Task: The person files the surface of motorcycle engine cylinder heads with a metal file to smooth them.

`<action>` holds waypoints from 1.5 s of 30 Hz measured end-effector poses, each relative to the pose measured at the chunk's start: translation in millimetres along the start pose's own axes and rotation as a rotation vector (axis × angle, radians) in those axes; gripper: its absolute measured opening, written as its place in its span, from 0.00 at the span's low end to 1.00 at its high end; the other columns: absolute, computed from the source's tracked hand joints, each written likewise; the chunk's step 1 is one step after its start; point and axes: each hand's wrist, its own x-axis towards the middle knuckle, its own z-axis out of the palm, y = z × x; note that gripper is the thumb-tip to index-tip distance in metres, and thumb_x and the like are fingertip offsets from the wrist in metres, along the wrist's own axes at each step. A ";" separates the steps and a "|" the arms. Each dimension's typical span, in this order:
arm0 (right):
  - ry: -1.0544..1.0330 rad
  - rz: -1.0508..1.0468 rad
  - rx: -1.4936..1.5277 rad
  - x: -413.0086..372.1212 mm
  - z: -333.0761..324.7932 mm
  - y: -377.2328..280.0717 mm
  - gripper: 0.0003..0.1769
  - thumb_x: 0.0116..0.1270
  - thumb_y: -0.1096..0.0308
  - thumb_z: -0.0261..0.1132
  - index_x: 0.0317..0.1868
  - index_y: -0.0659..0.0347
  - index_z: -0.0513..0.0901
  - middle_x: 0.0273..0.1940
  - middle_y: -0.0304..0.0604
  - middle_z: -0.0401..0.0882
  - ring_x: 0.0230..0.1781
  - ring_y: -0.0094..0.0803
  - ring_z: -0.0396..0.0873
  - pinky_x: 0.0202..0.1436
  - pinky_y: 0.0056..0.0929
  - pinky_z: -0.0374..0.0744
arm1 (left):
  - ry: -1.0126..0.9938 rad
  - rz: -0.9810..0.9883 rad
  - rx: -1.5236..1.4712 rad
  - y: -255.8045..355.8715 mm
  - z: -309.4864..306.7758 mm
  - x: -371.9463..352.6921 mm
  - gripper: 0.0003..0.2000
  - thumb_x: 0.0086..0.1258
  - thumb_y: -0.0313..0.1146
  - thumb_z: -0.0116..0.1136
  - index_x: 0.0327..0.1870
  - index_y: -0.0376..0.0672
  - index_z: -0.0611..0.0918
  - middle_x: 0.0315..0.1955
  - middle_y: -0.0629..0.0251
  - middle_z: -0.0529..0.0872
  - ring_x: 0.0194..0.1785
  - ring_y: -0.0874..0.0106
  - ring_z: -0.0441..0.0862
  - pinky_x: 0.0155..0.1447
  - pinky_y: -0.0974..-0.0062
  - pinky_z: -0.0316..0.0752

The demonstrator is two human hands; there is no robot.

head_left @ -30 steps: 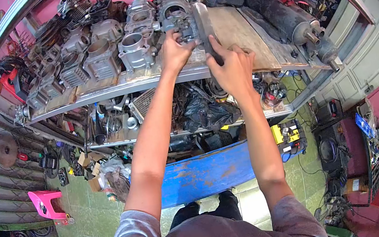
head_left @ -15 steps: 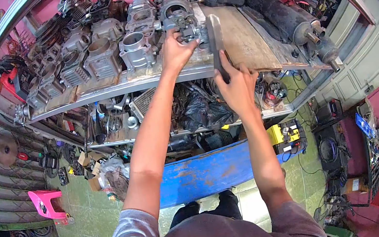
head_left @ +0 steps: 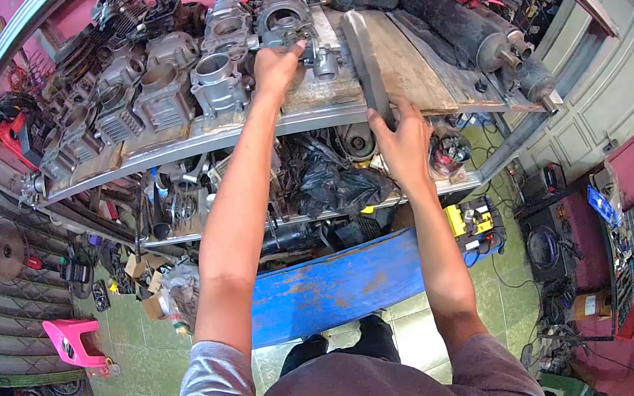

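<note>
My left hand (head_left: 280, 70) is over the upper shelf, its fingers curled round a small grey metal part that looks like a carburetor (head_left: 325, 63). A large-bored engine casting (head_left: 284, 13) stands just behind it. To the left of that hand is a cylinder block (head_left: 217, 82) with its round bore facing up. My right hand (head_left: 405, 140) pinches the near end of a long dark flat bar (head_left: 369, 67) at the shelf's front edge. The bar runs back over the shelf, between the carburetor and a wooden board (head_left: 403, 62).
More cylinder blocks (head_left: 164, 98) line the shelf's left side. Mufflers (head_left: 486, 41) lie at the right. Below, a lower shelf holds a black plastic bag (head_left: 340, 186) and loose parts. A blue panel (head_left: 331, 290), yellow-and-black case (head_left: 475, 223) and pink stool (head_left: 76, 342) are lower down.
My left hand has shifted left and its fingers have curled further over the part. My right hand has slid toward the bar's near end, and the bar's near end has come forward.
</note>
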 end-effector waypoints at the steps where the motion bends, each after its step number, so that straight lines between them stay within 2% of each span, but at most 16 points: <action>1: -0.001 0.001 -0.002 0.9 -2.0 -1.2 0.26 0.66 0.53 0.71 0.59 0.61 0.84 0.48 0.57 0.85 0.56 0.53 0.81 0.67 0.57 0.65 | 0.000 0.030 -0.023 7.7 0.7 -7.7 0.17 0.68 0.42 0.70 0.35 0.31 0.88 0.29 0.52 0.89 0.31 0.61 0.84 0.44 0.67 0.76; 3: -0.013 -0.030 -0.008 0.9 -7.3 -5.2 0.26 0.67 0.53 0.70 0.60 0.60 0.84 0.49 0.58 0.84 0.56 0.53 0.81 0.68 0.56 0.65 | -0.002 0.055 -0.046 8.5 1.8 -25.1 0.14 0.67 0.38 0.72 0.37 0.32 0.89 0.31 0.54 0.90 0.32 0.63 0.83 0.44 0.70 0.76; 5: -0.028 -0.036 -0.037 -1.6 -7.1 -5.9 0.26 0.67 0.53 0.70 0.60 0.59 0.84 0.49 0.58 0.84 0.56 0.53 0.81 0.68 0.56 0.65 | 0.235 0.546 0.160 0.8 5.2 -38.0 0.13 0.66 0.34 0.72 0.45 0.33 0.89 0.38 0.57 0.89 0.37 0.66 0.81 0.45 0.71 0.75; 6: -0.039 -0.043 -0.064 -2.5 -6.4 -6.3 0.26 0.68 0.53 0.70 0.61 0.59 0.83 0.49 0.57 0.84 0.56 0.54 0.80 0.68 0.56 0.65 | 0.285 0.625 0.171 -15.8 4.9 -35.0 0.15 0.66 0.32 0.72 0.50 0.37 0.88 0.42 0.60 0.87 0.41 0.68 0.81 0.47 0.72 0.75; 11: -0.088 -0.102 -0.103 -13.6 4.4 -5.1 0.29 0.69 0.53 0.68 0.66 0.55 0.80 0.51 0.57 0.84 0.55 0.53 0.81 0.64 0.59 0.65 | 0.177 0.520 0.150 -17.2 -15.1 -52.7 0.13 0.66 0.28 0.71 0.52 0.40 0.87 0.40 0.58 0.89 0.41 0.70 0.83 0.52 0.72 0.78; 13: -0.041 -0.157 -0.103 -12.3 3.6 -18.5 0.31 0.69 0.53 0.68 0.70 0.52 0.78 0.48 0.56 0.87 0.55 0.51 0.81 0.63 0.58 0.65 | -0.002 0.362 0.077 -22.2 -21.5 -50.1 0.17 0.67 0.26 0.70 0.56 0.39 0.85 0.40 0.58 0.90 0.42 0.73 0.85 0.50 0.73 0.78; 16: -0.023 -0.248 -0.213 -3.0 9.9 -35.9 0.32 0.69 0.54 0.67 0.73 0.50 0.76 0.41 0.51 0.90 0.54 0.48 0.81 0.61 0.57 0.65 | -0.060 0.391 -0.113 -30.3 -24.6 -45.9 0.21 0.66 0.23 0.69 0.61 0.38 0.82 0.41 0.58 0.91 0.45 0.74 0.87 0.49 0.74 0.80; 19: -0.010 -0.312 -0.374 -11.8 31.1 -30.2 0.33 0.68 0.56 0.68 0.74 0.47 0.76 0.41 0.48 0.90 0.56 0.44 0.82 0.65 0.52 0.63 | -0.036 0.448 -0.001 -32.4 -29.7 -53.1 0.25 0.65 0.22 0.70 0.65 0.37 0.78 0.41 0.58 0.91 0.48 0.74 0.88 0.48 0.73 0.81; 20: 0.124 -0.450 -0.411 -19.9 42.6 -16.7 0.34 0.67 0.57 0.69 0.74 0.49 0.76 0.32 0.44 0.89 0.52 0.43 0.82 0.63 0.50 0.63 | -0.031 0.387 -0.065 -32.0 -29.1 -54.0 0.23 0.64 0.24 0.71 0.61 0.36 0.82 0.41 0.56 0.91 0.46 0.70 0.88 0.48 0.70 0.81; 21: 0.114 -0.436 -0.412 -30.6 43.8 -16.2 0.34 0.67 0.57 0.69 0.74 0.49 0.76 0.32 0.44 0.89 0.52 0.43 0.82 0.63 0.50 0.63 | -0.042 0.374 -0.062 -28.9 -32.4 -59.0 0.23 0.64 0.24 0.71 0.61 0.36 0.82 0.41 0.56 0.91 0.46 0.70 0.88 0.48 0.70 0.81; 23: 0.052 -0.393 -0.346 -57.7 44.4 -16.7 0.35 0.66 0.58 0.71 0.74 0.52 0.76 0.29 0.42 0.88 0.46 0.39 0.81 0.60 0.47 0.64 | -0.043 0.447 0.329 -15.3 -41.9 -68.4 0.19 0.61 0.28 0.73 0.55 0.35 0.87 0.40 0.52 0.90 0.43 0.64 0.88 0.49 0.67 0.81; 28: 0.202 -0.424 -0.323 -50.2 51.3 -26.1 0.33 0.65 0.58 0.72 0.71 0.53 0.80 0.28 0.41 0.88 0.42 0.36 0.78 0.58 0.45 0.63 | 0.028 0.730 0.342 -23.7 -40.3 -62.0 0.18 0.62 0.30 0.73 0.52 0.33 0.88 0.42 0.50 0.90 0.45 0.52 0.83 0.54 0.57 0.78; 29: 0.198 -0.416 -0.345 -43.3 59.3 -25.2 0.37 0.64 0.57 0.72 0.74 0.53 0.75 0.31 0.42 0.89 0.48 0.40 0.79 0.58 0.52 0.62 | 0.017 0.717 0.346 -23.3 -40.4 -64.8 0.18 0.62 0.30 0.73 0.52 0.33 0.88 0.42 0.50 0.90 0.45 0.52 0.83 0.54 0.57 0.78; 36: 0.169 -0.356 -0.246 -90.2 78.8 -13.7 0.34 0.64 0.58 0.72 0.70 0.57 0.80 0.26 0.41 0.86 0.41 0.36 0.78 0.58 0.46 0.63 | 0.087 0.896 0.413 -33.1 -38.3 -60.0 0.17 0.61 0.29 0.72 0.50 0.33 0.88 0.38 0.54 0.89 0.48 0.53 0.81 0.52 0.59 0.75; 41: 0.331 -0.390 -0.188 -49.8 90.3 -20.8 0.33 0.64 0.57 0.71 0.69 0.57 0.81 0.23 0.40 0.84 0.40 0.35 0.76 0.57 0.45 0.62 | 0.051 0.812 0.360 -29.2 -35.8 -61.6 0.17 0.61 0.28 0.70 0.52 0.36 0.88 0.41 0.53 0.89 0.49 0.52 0.81 0.55 0.58 0.76; 45: 0.290 -0.361 -0.195 -85.9 100.5 -16.9 0.33 0.63 0.58 0.72 0.68 0.59 0.82 0.22 0.39 0.83 0.40 0.34 0.76 0.56 0.45 0.62 | 0.048 0.755 0.275 -28.7 -37.5 -66.4 0.19 0.61 0.27 0.72 0.55 0.41 0.89 0.39 0.53 0.90 0.47 0.56 0.84 0.53 0.62 0.79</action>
